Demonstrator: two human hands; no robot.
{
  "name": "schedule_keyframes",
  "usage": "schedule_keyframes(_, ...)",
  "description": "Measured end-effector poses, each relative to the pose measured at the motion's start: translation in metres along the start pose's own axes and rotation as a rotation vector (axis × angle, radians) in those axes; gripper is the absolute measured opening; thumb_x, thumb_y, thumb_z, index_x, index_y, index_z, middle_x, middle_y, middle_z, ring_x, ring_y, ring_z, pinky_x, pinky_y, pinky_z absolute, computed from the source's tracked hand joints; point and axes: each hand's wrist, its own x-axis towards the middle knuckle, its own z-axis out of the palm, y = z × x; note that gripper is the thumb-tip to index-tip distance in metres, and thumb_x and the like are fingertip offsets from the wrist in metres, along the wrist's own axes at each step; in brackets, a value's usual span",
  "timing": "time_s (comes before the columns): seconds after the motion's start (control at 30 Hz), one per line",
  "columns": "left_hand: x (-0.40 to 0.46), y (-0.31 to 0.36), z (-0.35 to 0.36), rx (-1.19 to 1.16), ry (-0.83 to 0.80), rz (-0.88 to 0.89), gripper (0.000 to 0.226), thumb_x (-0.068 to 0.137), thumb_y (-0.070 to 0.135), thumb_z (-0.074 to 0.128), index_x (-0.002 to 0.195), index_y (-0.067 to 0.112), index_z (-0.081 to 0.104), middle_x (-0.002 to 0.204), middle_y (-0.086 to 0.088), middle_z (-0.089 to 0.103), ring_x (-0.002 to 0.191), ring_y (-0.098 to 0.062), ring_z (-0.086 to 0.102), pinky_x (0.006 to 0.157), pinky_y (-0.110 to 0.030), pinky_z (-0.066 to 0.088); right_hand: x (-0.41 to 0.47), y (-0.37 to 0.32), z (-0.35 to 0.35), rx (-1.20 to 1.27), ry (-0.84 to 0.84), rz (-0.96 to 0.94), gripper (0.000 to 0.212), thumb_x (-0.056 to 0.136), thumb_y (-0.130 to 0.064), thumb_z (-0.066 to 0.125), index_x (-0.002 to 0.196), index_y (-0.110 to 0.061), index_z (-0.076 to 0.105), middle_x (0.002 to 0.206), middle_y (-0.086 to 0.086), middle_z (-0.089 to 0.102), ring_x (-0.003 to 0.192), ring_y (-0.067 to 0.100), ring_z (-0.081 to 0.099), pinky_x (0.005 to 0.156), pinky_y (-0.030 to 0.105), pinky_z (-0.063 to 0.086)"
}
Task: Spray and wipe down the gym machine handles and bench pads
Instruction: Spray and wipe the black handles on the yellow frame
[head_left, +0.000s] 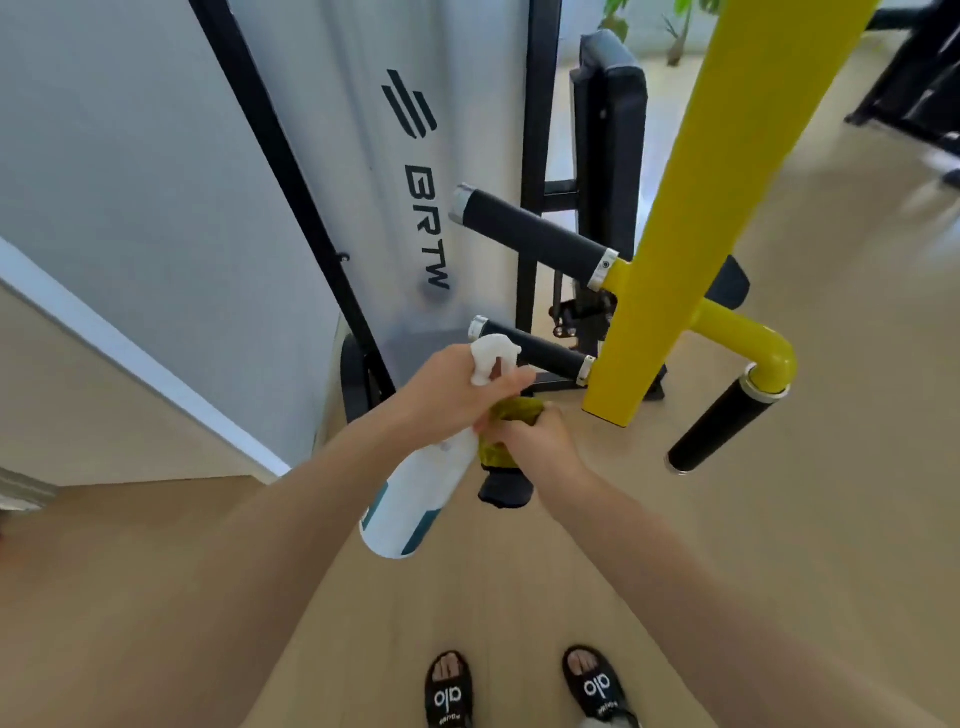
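Left hand (447, 387) curls round the neck of a white spray bottle (415, 493), fingers wrapped just under the white trigger head; the bottle tilts, its base toward the near left, with teal blocks on its label. Right hand (537, 441) grips a bunched yellow-green cloth (506, 415), pressed over a black handle (506, 491) whose dark end pokes out below the fist. Just beyond, a short black foam handle (540, 353) with silver end caps juts left from the yellow post (691, 218); a longer one (535, 228) sits farther up. Another black grip (719, 426) hangs at right. Black sandals (449, 691) stand on the pale floor (779, 545).
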Motion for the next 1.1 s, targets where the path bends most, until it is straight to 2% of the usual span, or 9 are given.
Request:
schedule_keyframes(0.07,0.003,-0.001,-0.006,0.030,-0.034,0.057,0.024,0.097,0.050,0.056,0.094,0.026,0.057,0.069,0.012,0.054,0.063,-0.004,0.054,0.046,-0.006,0.038,0.008,0.001,0.004,0.036,0.038,0.027,0.055,0.060,-0.037,0.078,0.106,-0.011,0.066,0.089,0.011,0.071,0.077,0.024,0.070,0.065,0.040,0.064)
schedule_keyframes(0.17,0.006,-0.002,-0.012,0.062,-0.057,0.105,0.030,0.098,0.050,0.054,0.091,0.022,0.060,0.066,0.007,0.055,0.060,-0.007,0.055,0.043,-0.003,0.040,0.005,-0.002,0.001,0.087,0.067,0.050,0.026,0.056,-0.019,0.067,0.080,-0.011,0.064,0.075,0.010,0.067,0.068,0.029,0.067,0.064,0.039,0.061)
schedule_keyframes(0.3,0.013,-0.008,-0.018,0.084,-0.043,0.125,0.033,0.098,0.050,0.054,0.080,0.023,0.059,0.067,0.004,0.056,0.060,-0.009,0.055,0.052,-0.009,0.041,-0.011,-0.008,-0.002,0.065,0.132,0.045,0.039,0.065,-0.012,0.065,0.103,-0.006,0.066,0.091,0.018,0.074,0.082,0.035,0.074,0.069,0.050,0.064)
schedule_keyframes(0.4,0.018,-0.017,-0.022,0.065,-0.037,0.116,0.038,0.096,0.055,0.051,0.085,0.022,0.065,0.071,0.001,0.060,0.063,-0.010,0.057,0.054,-0.014,0.044,-0.019,-0.010,-0.003,0.072,0.158,0.040,0.039,0.068,-0.007,0.063,0.106,-0.005,0.066,0.096,0.020,0.074,0.077,0.031,0.073,0.072,0.050,0.064)
schedule_keyframes(0.57,0.028,-0.035,-0.027,0.008,0.005,0.082,0.047,0.095,0.058,0.050,0.092,0.015,0.068,0.073,-0.003,0.066,0.065,-0.013,0.062,0.067,-0.023,0.051,-0.029,-0.016,-0.008,0.100,0.201,-0.034,0.027,0.082,0.001,0.065,0.100,-0.018,0.056,0.091,0.007,0.069,0.080,0.022,0.070,0.074,0.040,0.063)
schedule_keyframes(0.7,0.032,-0.050,-0.035,0.026,0.023,0.056,0.049,0.094,0.060,0.052,0.095,0.014,0.070,0.075,-0.006,0.068,0.066,-0.015,0.064,0.063,-0.022,0.049,-0.035,-0.025,-0.005,0.103,0.219,-0.134,0.027,0.085,-0.001,0.067,0.101,-0.018,0.054,0.084,0.004,0.064,0.073,0.013,0.063,0.056,0.018,0.055)
schedule_keyframes(0.8,0.033,-0.056,-0.043,0.010,0.047,0.054,0.048,0.093,0.061,0.053,0.093,0.017,0.070,0.071,-0.004,0.068,0.064,-0.015,0.065,0.067,-0.026,0.052,-0.035,-0.035,0.003,0.024,0.263,-0.226,0.029,0.084,-0.004,0.071,0.103,-0.017,0.053,0.092,0.006,0.067,0.077,0.012,0.064,0.057,0.020,0.055)
schedule_keyframes(0.93,0.037,-0.063,-0.053,-0.076,0.093,0.021,0.039,0.094,0.060,0.054,0.092,0.023,0.069,0.071,-0.002,0.067,0.064,-0.016,0.065,0.068,-0.030,0.054,-0.030,-0.049,0.009,-0.285,0.393,-0.469,0.039,0.080,-0.011,0.078,0.102,-0.021,0.047,0.097,0.002,0.057,0.084,0.014,0.060,0.061,0.021,0.051)
schedule_keyframes(1.1,0.044,-0.063,-0.059,-0.124,0.094,0.053,0.023,0.095,0.054,0.058,0.099,0.032,0.063,0.088,0.005,0.072,0.067,-0.014,0.067,0.072,-0.033,0.058,-0.017,-0.076,0.010,-1.163,0.642,-0.728,0.069,0.073,-0.024,0.081,0.130,-0.008,0.046,0.130,0.015,0.048,0.122,0.030,0.048,0.101,0.039,0.044)
